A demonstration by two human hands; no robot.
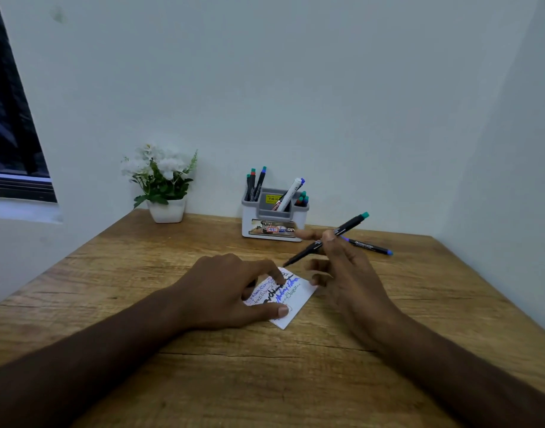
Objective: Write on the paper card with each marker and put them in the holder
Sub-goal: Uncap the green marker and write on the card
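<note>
- A pale wall meets a wooden table (141, 304) in a corner; a dark window sits at the upper left of the frame, with a white potted plant (163, 186) below it at the table's back edge.
- The holder (274, 217), grey and white, stands at centre back, already carrying several markers upright or leaning in its compartments.
- The paper card (291, 299) lies at the middle of the table, covered with lines of black, blue and fainter writing.
- The left hand (234, 288) presses the card flat, fingers spread over its left part.
- The right hand (342, 273) pinches a teal-capped marker (330, 239) between thumb and fingers, dark tip just above the card's far corner.
- A blue-ended marker (370, 245) lies on the table to the right of the holder, behind the right hand.
- Judgement: the teal marker's turn at the card is in hand; it must then go into the holder, after which the blue-ended one likely remains.
</note>
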